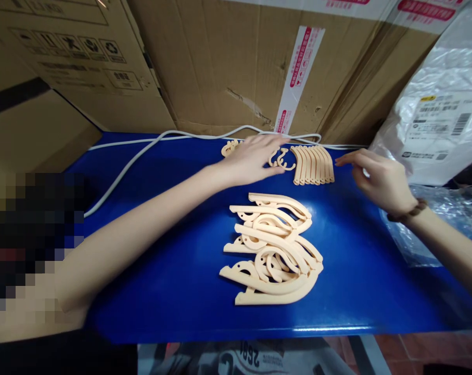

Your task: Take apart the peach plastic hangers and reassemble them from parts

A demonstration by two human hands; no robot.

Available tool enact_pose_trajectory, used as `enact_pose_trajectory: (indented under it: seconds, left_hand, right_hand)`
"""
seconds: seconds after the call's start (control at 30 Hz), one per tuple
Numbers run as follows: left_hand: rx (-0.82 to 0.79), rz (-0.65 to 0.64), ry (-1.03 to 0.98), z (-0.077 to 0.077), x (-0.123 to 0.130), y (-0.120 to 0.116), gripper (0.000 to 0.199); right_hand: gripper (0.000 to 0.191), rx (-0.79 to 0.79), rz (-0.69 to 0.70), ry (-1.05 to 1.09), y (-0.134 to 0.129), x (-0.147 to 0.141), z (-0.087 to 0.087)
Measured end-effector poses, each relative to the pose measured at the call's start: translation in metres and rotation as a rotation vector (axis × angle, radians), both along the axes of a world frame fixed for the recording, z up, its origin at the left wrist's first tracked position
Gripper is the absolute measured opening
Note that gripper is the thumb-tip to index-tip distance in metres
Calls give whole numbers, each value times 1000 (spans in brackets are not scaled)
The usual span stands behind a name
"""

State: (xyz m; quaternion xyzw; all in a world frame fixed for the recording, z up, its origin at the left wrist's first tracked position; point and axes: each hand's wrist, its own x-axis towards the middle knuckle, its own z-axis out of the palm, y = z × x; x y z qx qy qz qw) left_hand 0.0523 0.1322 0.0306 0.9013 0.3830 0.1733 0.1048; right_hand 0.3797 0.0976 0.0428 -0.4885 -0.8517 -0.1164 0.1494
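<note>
My left hand (253,159) reaches over the back of the blue table, fingers stretched out and thumb apart. Beneath and beside it lie loose beige plastic hooks (285,160), some partly hidden by the hand. Just right of the hooks, a row of several curved beige hanger arms (313,165) lies side by side. My right hand (382,174) hovers by the right end of this row, index finger extended, other fingers curled and nothing seen in them. Nearer to me, several folded beige hangers (275,250) lie overlapping in a pile.
Large cardboard boxes (228,67) wall off the table's back. A white cable (142,151) runs along the rear and left of the blue table (173,291). On the right stand a plastic-wrapped package (434,120) and clear plastic film (411,239).
</note>
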Motion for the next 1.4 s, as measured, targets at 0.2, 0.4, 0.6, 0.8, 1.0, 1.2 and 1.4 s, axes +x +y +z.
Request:
enact_pose_trajectory:
  seconds: [0.2,0.4,0.6,0.8,1.0,1.2,1.4]
  left_hand:
    - [-55,77,41,-18,-56,14,94]
    - [-47,87,121,-39,-55,14,82]
    - [-5,80,114,-44,-60,14,76]
    - [-47,83,124,-41,-69,15,75]
    - [-169,101,-292,-19,-48,6,74]
    - [-767,19,-766,26,-6,-39,50]
    - [-511,223,-753,48,4,-42,33]
  right_hand:
    - [18,-67,373,71,-81,-78,20]
    - [30,-104,457,-14,-109,-124,5]
    - [27,-272,432,29,-95,-124,1]
    - [23,-522,295,320,-89,-121,11]
    - [26,-561,122,790,-70,-119,23]
    - [14,-395,39,975,-39,-118,36]
    - [27,-93,92,526,-21,-105,54]
